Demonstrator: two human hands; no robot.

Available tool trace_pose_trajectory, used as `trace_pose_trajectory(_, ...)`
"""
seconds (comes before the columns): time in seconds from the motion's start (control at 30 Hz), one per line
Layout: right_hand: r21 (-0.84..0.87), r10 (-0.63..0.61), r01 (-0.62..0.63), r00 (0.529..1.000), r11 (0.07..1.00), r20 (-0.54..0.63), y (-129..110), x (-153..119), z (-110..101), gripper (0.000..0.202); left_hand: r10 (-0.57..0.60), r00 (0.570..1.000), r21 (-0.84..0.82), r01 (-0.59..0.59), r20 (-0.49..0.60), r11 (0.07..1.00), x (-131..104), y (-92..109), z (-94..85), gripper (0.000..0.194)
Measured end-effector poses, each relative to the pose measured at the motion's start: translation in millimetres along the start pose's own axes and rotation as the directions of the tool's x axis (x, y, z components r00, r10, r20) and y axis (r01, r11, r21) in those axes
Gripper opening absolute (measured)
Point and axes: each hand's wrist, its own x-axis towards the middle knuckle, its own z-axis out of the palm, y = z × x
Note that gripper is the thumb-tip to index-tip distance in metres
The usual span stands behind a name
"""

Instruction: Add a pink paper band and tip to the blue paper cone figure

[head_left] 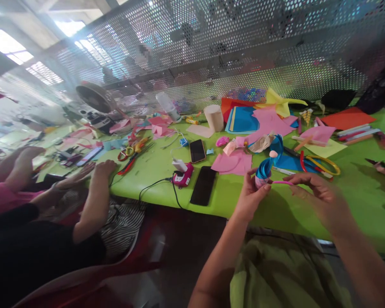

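Holding rolled blue-and-pink paper piece (263, 172) upright over the table (162, 188), near front edge: left hand (250, 193), fingers wrapped round its pink base. Right hand (321, 196) pinches a thin pink strip (282, 182) running toward that base; can't tell if it's attached. Hands apart, each clamped on its own item. Just behind: pink sheets (234, 163), yellow-and-red-handled scissors (324, 166). Left along front edge: black phone (202, 186), pink power block (183, 176) with white charger (179, 166) plugged in. Toward back edge: beige roll (213, 118), blue sheets (244, 120). Markers (356, 132) near back right. Co-worker's forearm (96, 192) crosses front edge, far left.
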Motion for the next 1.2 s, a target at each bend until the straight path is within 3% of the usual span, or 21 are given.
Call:
trace_pose_trajectory(0.17,-0.007,0.009,-0.009,0.999,1.000,-0.036,4,2,-4,0.019,0.021,0.999,0.112,-0.018,-0.027,0.993,0,-1,1.5,0.047)
trace_pose_trajectory(0.4,-0.037,-0.024,0.023,0.999,0.999,-0.023,5,2,-4,0.017,0.017,0.999,0.035,-0.016,-0.032,0.999,5,-6,5.7,0.064)
trace_pose_trajectory(0.63,-0.166,-0.091,0.078,0.993,0.983,-0.075,1,3,6,0.019,-0.006,1.000,-0.015,0.006,-0.025,1.000,7,-9,12.0,0.061)
trace_pose_trajectory(0.83,-0.172,-0.146,0.129,0.985,0.977,-0.091,-1,3,18,0.019,0.084,0.996,-0.042,-0.085,-0.040,0.995,6,-9,19.8,0.058)
trace_pose_trajectory(1.2,-0.302,-0.292,0.257,0.953,0.918,-0.076,-3,4,26,0.012,-0.005,1.000,0.056,0.005,0.000,0.998,-5,-5,18.3,0.047)
